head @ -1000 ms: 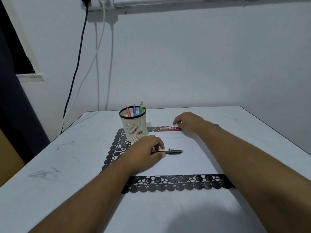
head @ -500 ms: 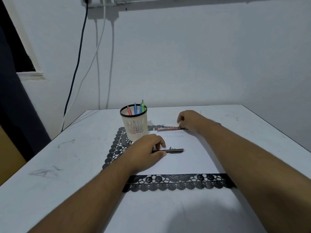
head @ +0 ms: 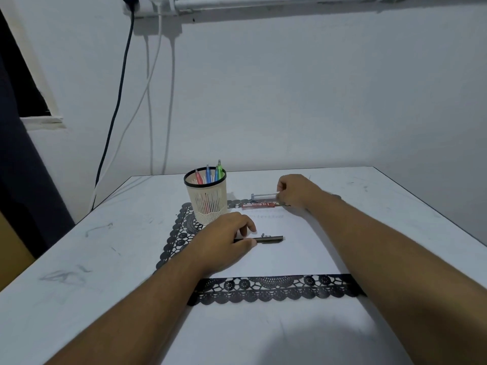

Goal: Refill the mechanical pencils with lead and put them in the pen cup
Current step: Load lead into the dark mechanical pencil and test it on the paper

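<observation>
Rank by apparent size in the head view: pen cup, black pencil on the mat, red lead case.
1. pen cup
2 and 3. black pencil and red lead case look alike in length, both partly hidden by hands, so unranked.

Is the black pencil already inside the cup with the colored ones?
No, the black pencil lies flat on the white sheet under the left hand, in front of the pen cup.

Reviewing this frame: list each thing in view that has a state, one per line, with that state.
left hand: pinching the dark pencil on the mat
right hand: gripping the clear tube, lifted off the mat
dark pencil: lying flat, not yet in the cup
clear tube: held level above the red case
red case: lying flat on the mat
pen cup: upright, holding red, blue and green pencils
</observation>
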A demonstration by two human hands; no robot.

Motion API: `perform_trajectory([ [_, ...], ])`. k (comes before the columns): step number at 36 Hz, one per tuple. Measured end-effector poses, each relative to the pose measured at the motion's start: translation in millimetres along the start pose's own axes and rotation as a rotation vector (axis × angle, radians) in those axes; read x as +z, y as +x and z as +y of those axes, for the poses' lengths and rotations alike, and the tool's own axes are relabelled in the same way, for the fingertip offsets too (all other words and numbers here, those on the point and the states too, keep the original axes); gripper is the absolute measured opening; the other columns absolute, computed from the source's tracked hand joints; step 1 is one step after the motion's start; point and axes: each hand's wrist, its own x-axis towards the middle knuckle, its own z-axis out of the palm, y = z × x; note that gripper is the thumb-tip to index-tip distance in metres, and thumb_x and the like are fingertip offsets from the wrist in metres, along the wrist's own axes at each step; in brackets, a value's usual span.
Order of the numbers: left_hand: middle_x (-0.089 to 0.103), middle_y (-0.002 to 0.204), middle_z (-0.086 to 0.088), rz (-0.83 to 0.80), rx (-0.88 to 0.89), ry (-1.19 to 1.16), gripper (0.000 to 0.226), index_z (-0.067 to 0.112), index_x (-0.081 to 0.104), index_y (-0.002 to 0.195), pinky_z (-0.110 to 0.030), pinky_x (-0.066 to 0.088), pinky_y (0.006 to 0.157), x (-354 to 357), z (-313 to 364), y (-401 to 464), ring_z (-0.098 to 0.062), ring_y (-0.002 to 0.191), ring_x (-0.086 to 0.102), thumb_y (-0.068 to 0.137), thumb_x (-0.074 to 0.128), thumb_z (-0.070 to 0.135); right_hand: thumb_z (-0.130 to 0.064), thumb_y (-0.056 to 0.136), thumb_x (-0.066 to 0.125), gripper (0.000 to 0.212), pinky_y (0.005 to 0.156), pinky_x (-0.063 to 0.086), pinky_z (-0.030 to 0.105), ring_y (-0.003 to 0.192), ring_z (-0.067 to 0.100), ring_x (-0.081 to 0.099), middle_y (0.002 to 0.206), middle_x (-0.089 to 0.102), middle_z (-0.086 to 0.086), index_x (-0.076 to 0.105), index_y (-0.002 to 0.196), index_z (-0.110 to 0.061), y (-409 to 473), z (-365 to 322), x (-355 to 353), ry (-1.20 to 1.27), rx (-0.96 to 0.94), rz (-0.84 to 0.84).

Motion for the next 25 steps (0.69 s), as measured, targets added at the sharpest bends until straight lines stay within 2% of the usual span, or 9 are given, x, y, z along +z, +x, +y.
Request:
perform_trajectory([
  [3,0.055,0.101,0.022,0.074,0.014,0.021,0.017,0.039,0.061,0.111,-0.029,0.051,0.080,-2,4,-2,0.001,0.096,0.051,0.095,0.062,0.043,-0.018,0.087,0.070,0.011,0.071,0.052,0.035,0.069,0.011,0.061,0.077,0.065,-0.008,0.062,0.081,-0.021,-8,-5,-11,0.091,-0.004,0.083],
  [6,0.055,0.107,0.022,0.171,0.072,0.051,0.018,0.035,0.062,0.116,-0.025,0.046,0.081,-8,7,-1,0.002,0.096,0.049,0.098,0.062,0.037,-0.019,0.089,0.074,0.012,0.056,0.043,0.023,0.056,0.007,0.050,0.071,0.058,-0.006,0.065,0.083,-0.016,-25,-13,-25,0.323,-0.013,0.168],
  [9,0.058,0.119,0.011,0.284,0.119,0.071,0.030,0.024,0.062,0.128,-0.025,0.045,0.088,-11,5,2,-0.002,0.103,0.051,0.098,0.064,0.031,-0.019,0.091,0.074,0.011,0.047,0.039,0.015,0.055,0.008,0.049,0.074,0.066,0.008,0.068,0.087,-0.010,-52,-25,-36,0.497,-0.018,0.179],
  [14,0.056,0.127,0.011,0.516,0.032,-0.103,0.046,0.024,0.055,0.141,-0.011,0.047,0.079,-13,16,3,0.003,0.096,0.058,0.097,0.069,0.023,-0.018,0.093,0.072,0.012,0.064,0.046,0.027,0.064,0.013,0.057,0.081,0.078,-0.001,0.070,0.091,-0.007,-89,-46,-34,0.661,-0.001,0.072],
  [16,0.060,0.126,0.012,0.557,-0.033,-0.272,0.048,0.024,0.054,0.141,-0.018,0.054,0.080,-13,19,5,-0.001,0.095,0.062,0.096,0.071,0.021,-0.018,0.095,0.070,0.009,0.060,0.042,0.025,0.062,0.013,0.057,0.081,0.077,-0.001,0.069,0.090,-0.011,-97,-48,-28,0.782,0.053,0.017],
  [18,0.062,0.122,0.013,0.571,-0.077,-0.377,0.050,0.026,0.053,0.141,-0.029,0.059,0.080,-14,21,7,-0.006,0.092,0.065,0.095,0.072,0.020,-0.014,0.098,0.067,0.006,0.052,0.038,0.022,0.061,0.012,0.055,0.081,0.076,0.002,0.066,0.092,-0.012,-104,-50,-21,1.028,0.129,-0.102],
  [20,0.062,0.118,0.013,0.562,-0.091,-0.421,0.052,0.026,0.052,0.143,-0.027,0.058,0.075,-14,23,6,-0.009,0.085,0.067,0.096,0.072,0.018,-0.009,0.099,0.065,0.005,0.045,0.034,0.020,0.060,0.013,0.054,0.080,0.074,0.006,0.065,0.094,-0.010,-109,-51,-16,1.236,0.175,-0.217],
  [22,0.065,0.111,0.005,0.520,-0.087,-0.539,0.049,0.024,0.052,0.143,-0.024,0.055,0.068,-15,26,4,-0.012,0.076,0.068,0.098,0.068,0.013,-0.006,0.099,0.062,0.005,0.042,0.032,0.020,0.059,0.014,0.053,0.079,0.072,0.007,0.065,0.095,-0.008,-115,-54,-12,1.296,0.169,-0.300],
  [25,0.070,0.092,-0.006,0.435,-0.056,-0.800,0.035,0.017,0.059,0.134,-0.035,0.055,0.061,-16,31,3,-0.024,0.075,0.068,0.101,0.061,0.006,-0.006,0.100,0.060,0.006,0.041,0.030,0.019,0.059,0.014,0.052,0.079,0.070,0.008,0.066,0.102,-0.005,-121,-60,-7,1.341,0.164,-0.388],
])
